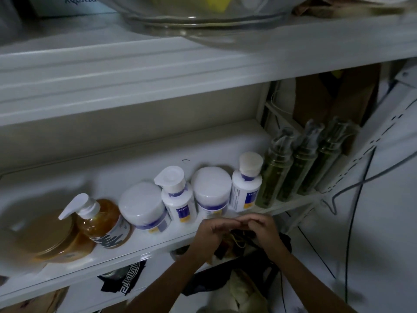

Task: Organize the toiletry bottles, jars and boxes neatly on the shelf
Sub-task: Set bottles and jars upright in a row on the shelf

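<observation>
A row of toiletries stands on the white shelf (158, 247). From left: a gold-lidded amber jar (48, 236), an amber pump bottle (99, 222), a white jar (144, 206), a white bottle (178, 195), another white jar (212, 188), another white bottle (247, 184) and three green pump bottles (300, 163). My left hand (208, 233) and my right hand (262, 231) meet fingertip to fingertip just in front of the shelf edge, below the white jars. Their fingers are bent loosely and nothing shows in either hand.
An upper shelf (135, 71) carries a clear glass bowl (198, 21) and a box. Brown cardboard (334, 96) stands behind the green bottles. Dark cloth and bags (246, 267) lie below my hands. A black cable (356, 199) hangs along the white wall at right.
</observation>
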